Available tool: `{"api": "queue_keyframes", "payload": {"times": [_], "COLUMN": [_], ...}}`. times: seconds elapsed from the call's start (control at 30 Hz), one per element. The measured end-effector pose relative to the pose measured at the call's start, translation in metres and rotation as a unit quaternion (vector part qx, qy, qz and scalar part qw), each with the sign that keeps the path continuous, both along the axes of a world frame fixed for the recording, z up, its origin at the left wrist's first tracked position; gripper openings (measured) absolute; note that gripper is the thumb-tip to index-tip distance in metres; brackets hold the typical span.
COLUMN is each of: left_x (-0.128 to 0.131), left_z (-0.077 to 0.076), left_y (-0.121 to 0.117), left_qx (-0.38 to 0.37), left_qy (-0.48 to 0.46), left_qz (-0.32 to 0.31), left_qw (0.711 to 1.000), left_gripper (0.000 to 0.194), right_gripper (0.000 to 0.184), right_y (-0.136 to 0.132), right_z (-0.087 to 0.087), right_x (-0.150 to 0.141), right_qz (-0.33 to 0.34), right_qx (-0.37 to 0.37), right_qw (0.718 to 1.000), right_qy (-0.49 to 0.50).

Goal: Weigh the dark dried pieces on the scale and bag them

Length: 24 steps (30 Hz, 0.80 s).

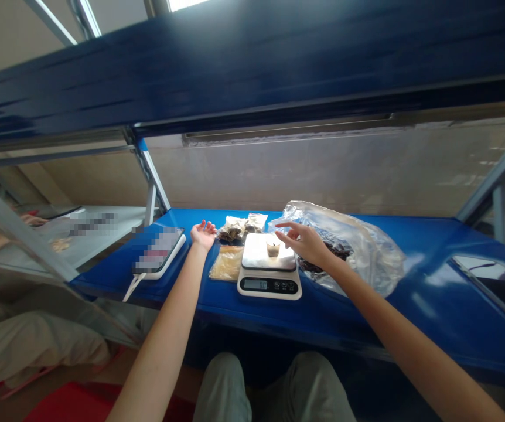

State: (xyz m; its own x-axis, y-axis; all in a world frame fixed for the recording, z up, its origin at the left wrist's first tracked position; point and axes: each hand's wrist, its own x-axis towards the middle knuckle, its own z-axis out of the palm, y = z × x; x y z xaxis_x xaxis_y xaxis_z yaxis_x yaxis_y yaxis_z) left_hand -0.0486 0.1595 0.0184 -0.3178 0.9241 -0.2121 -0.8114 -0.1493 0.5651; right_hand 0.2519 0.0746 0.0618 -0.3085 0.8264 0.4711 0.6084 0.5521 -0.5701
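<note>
Right hand (305,243) open near digital scale (269,281) (small cup (272,249) on top).

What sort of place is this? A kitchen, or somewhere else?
Probably a plain workroom or packing area, not a home kitchen: a blue metal shelf serves as a bench, holding a digital scale and a clear plastic bag of something dark.

**Left hand** (203,234): bare, palm turned upward, fingers (209,226) loosely curled, holding nothing. **Left forearm** (164,334): bare, inner side up, rising from the lower edge of the view. **Right hand** (306,243): bare, back of the hand upward, fingers (284,225) extended and slightly spread, holding nothing. **Right forearm** (410,343): bare, reaching in diagonally from the lower right. Hands apart, not touching.
</note>
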Motion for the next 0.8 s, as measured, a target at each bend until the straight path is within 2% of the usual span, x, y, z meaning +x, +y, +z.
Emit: {"api": "queue_keyframes", "payload": {"times": [0.2,0.3,0.37,0.43,0.53,0.6,0.7,0.8], "left_x": [0.000,0.000,0.000,0.001,0.002,0.002,0.002,0.002], "left_z": [0.000,0.000,0.001,0.001,0.002,0.003,0.003,0.003], "left_y": [0.000,0.000,-0.001,-0.001,-0.001,-0.002,-0.002,-0.002], "left_qx": [0.002,0.003,0.003,0.002,-0.001,-0.003,-0.003,-0.003], "left_qy": [-0.001,-0.003,-0.004,-0.007,-0.014,-0.017,-0.016,-0.014], "left_qz": [0.000,-0.001,0.001,0.001,0.002,0.003,0.005,0.006], "left_qw": [1.000,1.000,1.000,1.000,1.000,1.000,1.000,1.000], "left_gripper": [0.014,0.014,0.013,0.013,0.015,0.015,0.015,0.015], "right_gripper": [0.037,0.037,0.034,0.030,0.025,0.023,0.022,0.022], "right_y": [-0.008,-0.008,-0.005,-0.002,0.001,0.002,0.004,0.007], "right_z": [0.002,0.006,0.009,0.013,0.018,0.019,0.016,0.010], "right_x": [-0.006,-0.004,0.001,0.010,0.025,0.035,0.046,0.051], "right_qz": [0.077,0.079,0.026,-0.075,-0.216,-0.249,-0.256,-0.264], "right_qx": [-0.051,-0.055,-0.042,-0.018,0.001,-0.033,-0.111,-0.149], "right_qw": [0.995,0.995,0.999,0.997,0.975,0.964,0.949,0.933], "right_qy": [0.025,0.032,0.019,-0.011,-0.058,-0.089,-0.145,-0.191]}}
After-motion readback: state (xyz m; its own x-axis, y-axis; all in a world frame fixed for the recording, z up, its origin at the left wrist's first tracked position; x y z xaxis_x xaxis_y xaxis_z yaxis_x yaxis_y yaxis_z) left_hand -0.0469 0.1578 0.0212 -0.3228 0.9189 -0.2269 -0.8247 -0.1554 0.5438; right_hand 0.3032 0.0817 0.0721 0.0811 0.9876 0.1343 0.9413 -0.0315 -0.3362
